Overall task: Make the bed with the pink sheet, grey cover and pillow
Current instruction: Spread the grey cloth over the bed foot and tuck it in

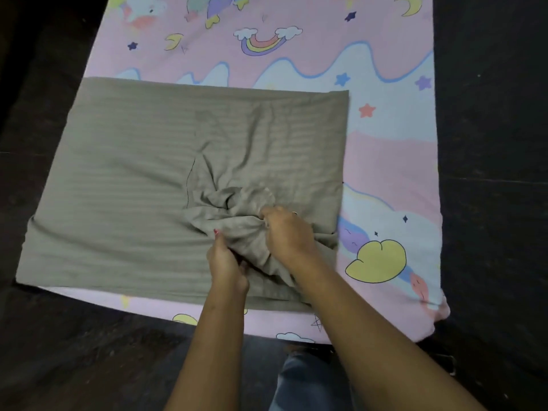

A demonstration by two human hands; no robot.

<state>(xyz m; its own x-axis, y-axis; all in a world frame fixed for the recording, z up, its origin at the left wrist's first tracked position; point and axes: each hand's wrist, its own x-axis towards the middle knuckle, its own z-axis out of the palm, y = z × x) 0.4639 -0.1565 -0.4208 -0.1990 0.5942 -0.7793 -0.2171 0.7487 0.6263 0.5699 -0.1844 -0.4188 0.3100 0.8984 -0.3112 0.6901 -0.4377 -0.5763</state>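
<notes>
Where the fingers [268, 213] of the right hand [287, 232] curl inward, they clench a gathered bunch of the grey cover [133, 173], knuckles uppermost and cloth drawn tight beneath them. The left hand [226, 262] grasps the same bunch from the near side: its thumb, with a red-painted nail, lies on top of the fabric, and the other fingers are tucked under a fold. Both hands are closed on cloth. They sit just beside each other, with a crumpled ridge of the cover between them.

From this bunch, sharp creases radiate outward and up toward the cover's middle. Beyond the creases the cover lies flat. It is a broad rectangle of matte woven fabric with faint tone-on-tone stripes running across its width. Its far edge is straight, and its left portion reaches past the left edge of the pink sheet [385, 161].

The pink sheet is spread smooth beneath the cover and shows on the far, right and near sides. It is soft-looking cotton printed with rainbows, clouds, stars and crescent moons.

A dark, dull floor [492, 137] surrounds the sheet. A blue denim trouser leg [299, 381] shows at the lower edge between the forearms.
</notes>
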